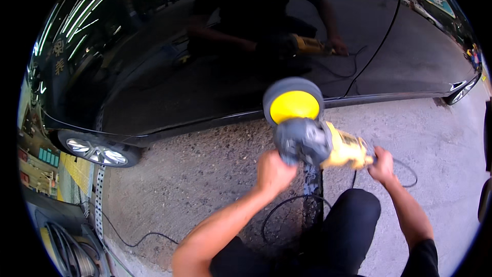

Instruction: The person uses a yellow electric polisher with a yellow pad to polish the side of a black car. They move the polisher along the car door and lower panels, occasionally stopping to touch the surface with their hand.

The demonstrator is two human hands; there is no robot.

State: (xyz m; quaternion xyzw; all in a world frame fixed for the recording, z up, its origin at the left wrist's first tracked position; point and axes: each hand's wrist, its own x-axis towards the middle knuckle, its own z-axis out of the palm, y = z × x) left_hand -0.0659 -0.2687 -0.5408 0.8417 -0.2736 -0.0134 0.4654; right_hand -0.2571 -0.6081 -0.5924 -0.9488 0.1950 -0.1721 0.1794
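Note:
A yellow and black corded polisher [328, 146] is held between both my hands, in front of the lower side of a glossy black car [205, 77]. Its round polishing pad [293, 105] has a yellow backing and a dark grey rim, and it is close to the car's lower door panel; whether it touches cannot be made out. My left hand [277, 172] is closed around the front of the tool, by its dark head. My right hand [382, 165] wraps around the rear end of the yellow body. The polisher is slightly blurred.
A black power cord [287, 202] loops over the rough concrete ground [205, 174] around my knee [359, 210]. One car wheel [97, 150] stands at left, another [463, 92] at far right. Coiled hoses [72, 249] lie at the lower left, near a perforated metal strip [99, 200].

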